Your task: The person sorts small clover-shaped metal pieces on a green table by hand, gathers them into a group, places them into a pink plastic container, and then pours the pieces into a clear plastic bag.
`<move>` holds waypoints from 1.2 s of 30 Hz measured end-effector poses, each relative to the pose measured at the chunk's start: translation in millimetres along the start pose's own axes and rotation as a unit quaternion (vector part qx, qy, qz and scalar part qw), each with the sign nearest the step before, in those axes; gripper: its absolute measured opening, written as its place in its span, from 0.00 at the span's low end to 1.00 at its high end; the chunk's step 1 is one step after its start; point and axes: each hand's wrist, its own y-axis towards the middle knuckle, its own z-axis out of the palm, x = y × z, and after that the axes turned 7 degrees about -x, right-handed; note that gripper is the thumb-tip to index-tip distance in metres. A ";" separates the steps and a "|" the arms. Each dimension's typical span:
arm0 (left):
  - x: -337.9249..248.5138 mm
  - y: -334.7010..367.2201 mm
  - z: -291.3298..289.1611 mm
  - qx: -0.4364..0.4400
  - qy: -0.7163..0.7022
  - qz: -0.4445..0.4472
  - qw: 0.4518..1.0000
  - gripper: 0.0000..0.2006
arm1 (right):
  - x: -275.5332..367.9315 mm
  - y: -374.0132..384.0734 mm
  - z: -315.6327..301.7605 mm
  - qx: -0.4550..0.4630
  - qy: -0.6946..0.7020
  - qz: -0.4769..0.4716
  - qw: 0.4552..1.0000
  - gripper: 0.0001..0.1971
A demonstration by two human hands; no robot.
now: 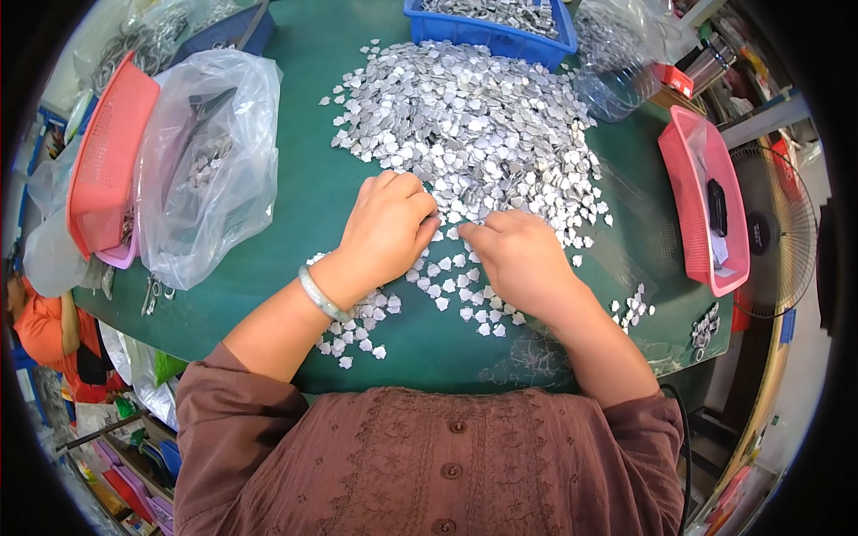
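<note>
A broad heap of small, flat, silver-grey metal pieces (474,125) with notched outlines covers the middle of the green table (304,134). At its near edge my left hand (386,223) rests with curled fingers, the thumb close against the index finger. To its right, my right hand (518,255) is also curled, its thumb and index fingertips down at a few pieces. Whatever either hand pinches is too small or hidden to make out. Looser pieces (465,290) lie between my forearms, and another scatter (357,330) lies beside my left forearm, which wears a pale bangle (322,295).
At the left stand a clear plastic bag (255,192) and a pink basket (112,161). A blue tray (500,37) of metal parts sits behind the heap. On the right are another pink basket (681,192) and a fan (791,232). A person in orange (45,330) is far left.
</note>
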 end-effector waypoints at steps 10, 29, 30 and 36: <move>11.5 -3.8 -7.4 -0.015 0.004 -0.013 1.000 0.03 | -0.2 10.2 4.7 0.019 -0.013 -0.008 1.000 0.15; 11.4 -26.2 -33.0 0.063 -0.052 0.024 0.996 0.14 | 6.8 19.4 9.2 0.072 -0.003 -0.014 0.997 0.17; 11.9 -27.4 -35.6 0.062 -0.051 0.023 0.996 0.14 | 8.6 18.8 7.5 0.072 -0.002 -0.016 0.997 0.17; 12.2 -21.5 -33.7 0.056 -0.043 0.031 0.997 0.15 | 8.0 20.5 6.2 0.042 -0.019 -0.002 0.999 0.21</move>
